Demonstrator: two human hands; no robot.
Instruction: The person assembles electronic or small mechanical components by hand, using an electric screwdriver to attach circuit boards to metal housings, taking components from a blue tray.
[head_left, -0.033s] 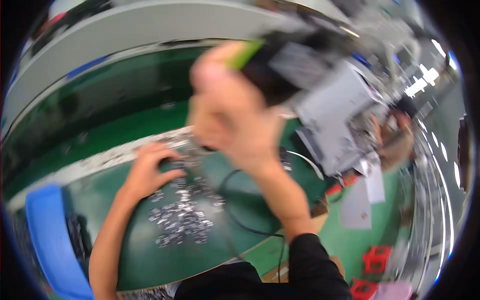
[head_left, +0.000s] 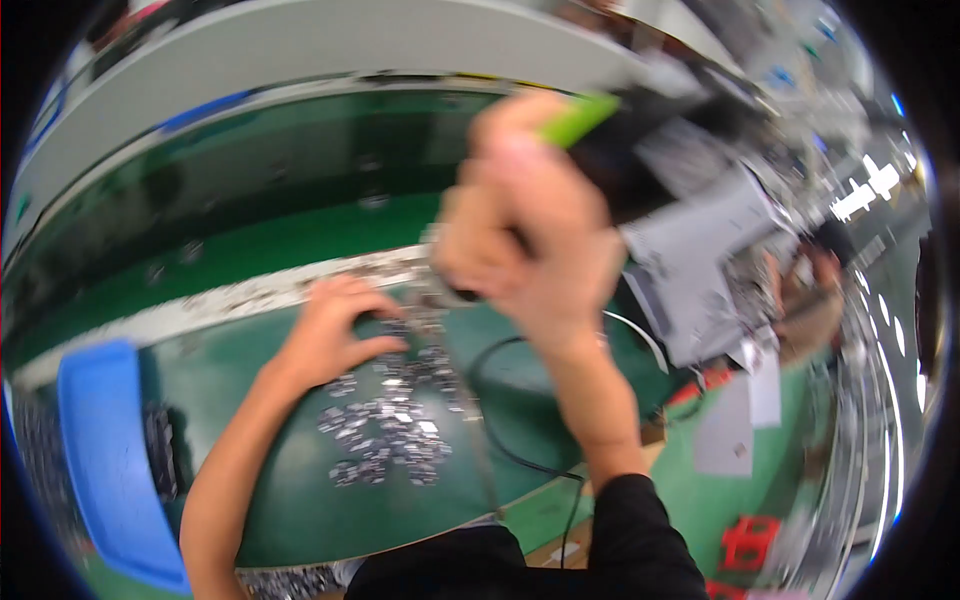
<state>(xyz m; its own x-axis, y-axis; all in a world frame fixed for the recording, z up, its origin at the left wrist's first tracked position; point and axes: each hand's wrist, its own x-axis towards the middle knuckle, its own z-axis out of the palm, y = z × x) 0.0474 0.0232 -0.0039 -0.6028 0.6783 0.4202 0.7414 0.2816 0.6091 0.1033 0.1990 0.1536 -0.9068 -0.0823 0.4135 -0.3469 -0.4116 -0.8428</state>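
Note:
My left hand (head_left: 335,325) rests on the green worktable, its thumb and fingers curved around a small dark metal part (head_left: 394,327) at their tips. My right hand (head_left: 535,235) is raised beyond it, blurred by motion. It is closed around a black tool with a bright green band (head_left: 580,120), whose exact kind the blur hides. A dark tip shows below the fist. Nearer to me than my left hand lies a loose pile of small shiny metal parts (head_left: 395,430). More of these parts lie just right of my left fingertips.
A blue tray (head_left: 105,455) stands at the left, beside dark parts. A black cable (head_left: 500,445) curves over the table's right side. Grey box-like equipment (head_left: 690,270) stands at the right, with another person (head_left: 810,295) behind it. A whitish ledge (head_left: 235,290) borders the table's far side.
The whole view has shifted, so the table and parts sit farther right. My right hand with the tool has moved somewhat right relative to the table. My left hand keeps its place by the parts.

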